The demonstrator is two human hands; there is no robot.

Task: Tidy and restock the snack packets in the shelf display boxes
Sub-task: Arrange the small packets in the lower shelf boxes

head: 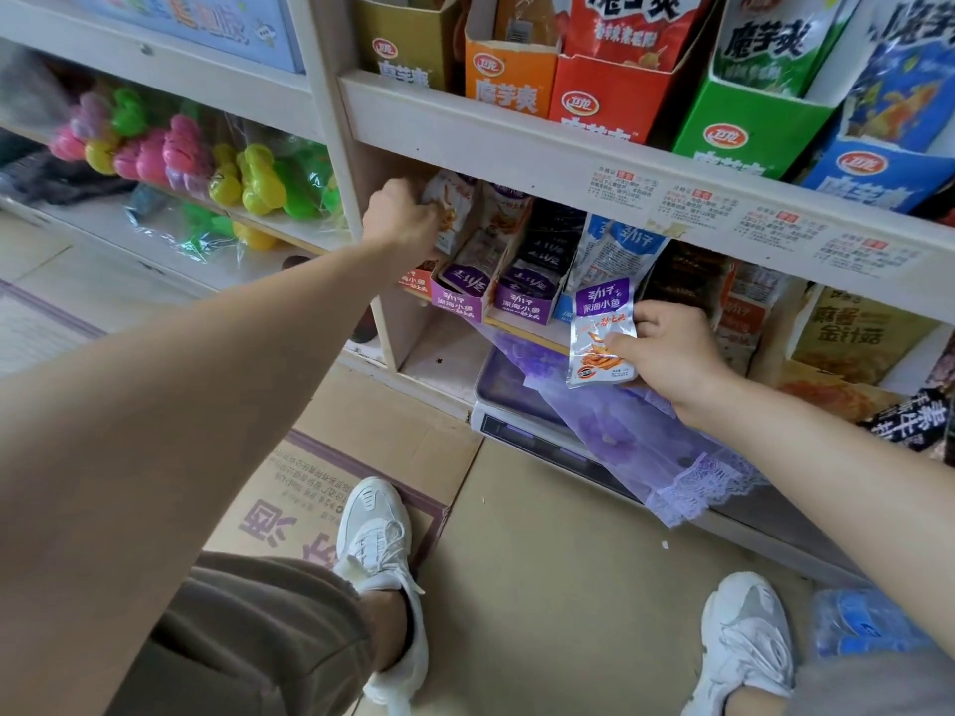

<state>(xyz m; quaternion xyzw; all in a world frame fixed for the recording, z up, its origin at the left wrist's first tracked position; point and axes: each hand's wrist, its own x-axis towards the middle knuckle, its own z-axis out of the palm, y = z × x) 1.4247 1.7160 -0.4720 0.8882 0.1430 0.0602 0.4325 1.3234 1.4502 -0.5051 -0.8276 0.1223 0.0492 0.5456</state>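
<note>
My right hand [672, 354] holds a purple-and-silver snack packet [602, 333] in front of the lower shelf, thumb across its face. My left hand [400, 217] reaches under the upper shelf board and grips the white packets [455, 209] standing in the leftmost purple display box [460, 297]. A second purple display box [524, 297] stands beside it, with dark packets [550, 240] behind. Blue-and-white packets [615, 250] stand to their right.
The upper shelf [517, 142] carries tall gold, orange, red, green and blue snack boxes. Coloured plastic toys [206, 162] fill the left bay. A scale under purple lace cloth [646, 436] sits below my right hand. Flattened cardboard [330, 488] lies on the floor by my shoes.
</note>
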